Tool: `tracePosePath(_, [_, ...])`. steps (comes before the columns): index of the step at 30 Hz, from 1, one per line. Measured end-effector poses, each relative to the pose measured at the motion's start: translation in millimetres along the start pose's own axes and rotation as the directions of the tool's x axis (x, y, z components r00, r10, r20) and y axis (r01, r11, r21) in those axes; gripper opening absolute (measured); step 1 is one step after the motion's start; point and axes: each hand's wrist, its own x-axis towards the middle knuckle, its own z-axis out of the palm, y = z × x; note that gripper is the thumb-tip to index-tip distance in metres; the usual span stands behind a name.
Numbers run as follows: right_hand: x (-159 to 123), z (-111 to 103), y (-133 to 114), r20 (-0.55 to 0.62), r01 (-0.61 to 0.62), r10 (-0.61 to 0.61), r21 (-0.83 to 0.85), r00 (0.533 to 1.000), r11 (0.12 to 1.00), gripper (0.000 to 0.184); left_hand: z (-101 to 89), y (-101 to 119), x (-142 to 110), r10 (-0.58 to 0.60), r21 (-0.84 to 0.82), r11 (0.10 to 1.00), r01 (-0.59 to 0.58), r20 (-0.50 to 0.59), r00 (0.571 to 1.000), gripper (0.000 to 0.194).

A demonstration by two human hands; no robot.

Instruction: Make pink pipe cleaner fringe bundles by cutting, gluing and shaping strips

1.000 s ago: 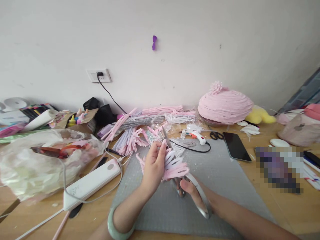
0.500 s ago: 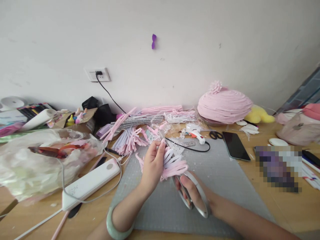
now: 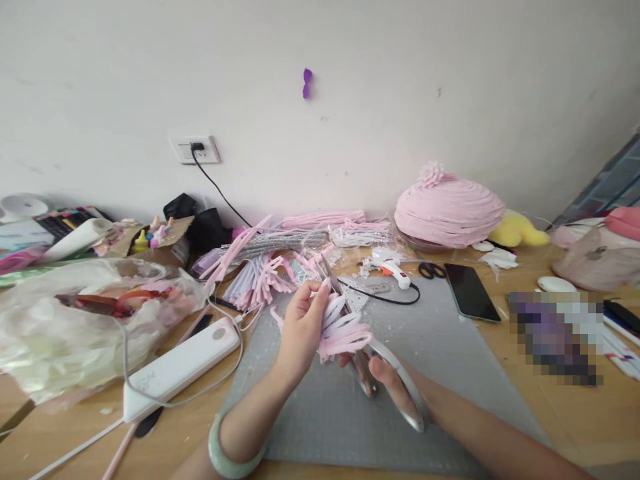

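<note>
My left hand (image 3: 303, 325) is closed on a bundle of looped pipe cleaners (image 3: 345, 335), pink and pale lilac, above the grey cutting mat (image 3: 430, 393). In my right hand (image 3: 387, 383) are large silver scissors (image 3: 407, 393), thumb through one handle. Their handles stand spread, and the blade tips show just beyond my left fingertips; the middle of the blades is hidden behind the loops. Whether they touch the pipe cleaners cannot be made out. A pale green bangle (image 3: 220, 448) circles my left wrist.
Behind my hands lie loose pipe cleaners (image 3: 260, 277) and a white glue gun (image 3: 399, 273) with a black cable. A phone (image 3: 471, 291) and black scissors (image 3: 431, 270) are at right. A white power bank (image 3: 183, 367) and a plastic bag (image 3: 95, 333) are at left.
The scissor handles have spread wider, with my right thumb moving right. The blade tips have parted a little. My left hand and the loops have shifted slightly left.
</note>
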Motion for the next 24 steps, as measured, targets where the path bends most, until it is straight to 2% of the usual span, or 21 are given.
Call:
tracePosePath(3, [-0.1, 0.1, -2.6, -0.017, -0.009, 0.009, -0.012, 1.0, 1.0, 0.061, 0.4, 0.3, -0.6, -0.012, -0.006, 1.0, 0.012, 0.006, 1.0, 0.03])
tracePosePath(8, [1.2, -2.7, 2.0, 0.014, 0.069, -0.068, -0.044, 0.998, 0.997, 0.056, -0.6, -0.2, 1.0, -0.012, -0.011, 1.0, 0.012, 0.012, 1.0, 0.03])
tracePosePath(16, [-1.3, -2.8, 10.0, 0.001, 0.078, -0.078, -0.096, 0.997, 0.992, 0.051, -2.1, -2.1, 2.3, -0.015, -0.013, 1.0, 0.015, 0.022, 1.0, 0.029])
tracePosePath(24, [-2.6, -1.9, 2.3, 0.01, 0.022, -0.021, -0.041, 1.0, 0.999, 0.058, -1.0, -1.5, -0.3, -0.004, 0.003, 1.0, 0.004, 0.018, 1.0, 0.026])
